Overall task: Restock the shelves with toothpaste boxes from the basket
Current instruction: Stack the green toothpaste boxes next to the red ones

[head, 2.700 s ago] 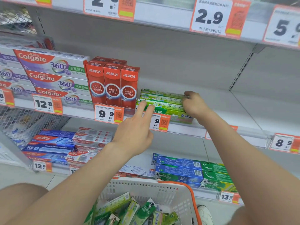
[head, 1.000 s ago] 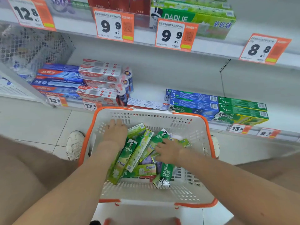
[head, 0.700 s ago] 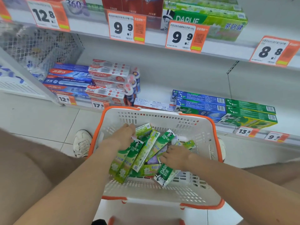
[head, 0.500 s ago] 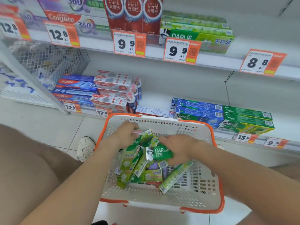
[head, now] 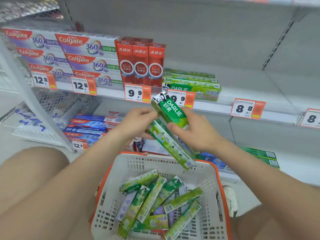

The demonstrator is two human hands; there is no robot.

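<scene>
Left hand (head: 138, 120) raised, grip curled round upper end of long green cardboard toothpaste box (head: 171, 144), axis diagonal, upper-left to lower-right, above white plastic basket (head: 138, 163). Right hand (head: 195, 132) grip pinching second green DARLIE box (head: 168, 110), logo end pointing up-left.

Open shelf (head: 251, 89) right of Darlie stack (head: 190, 81)

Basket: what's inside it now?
Loose green Darlie toothpaste boxes piled criss-cross in the white basket, plus a couple of purple boxes partly buried. Whatever lies beneath the pile is covered.
</scene>
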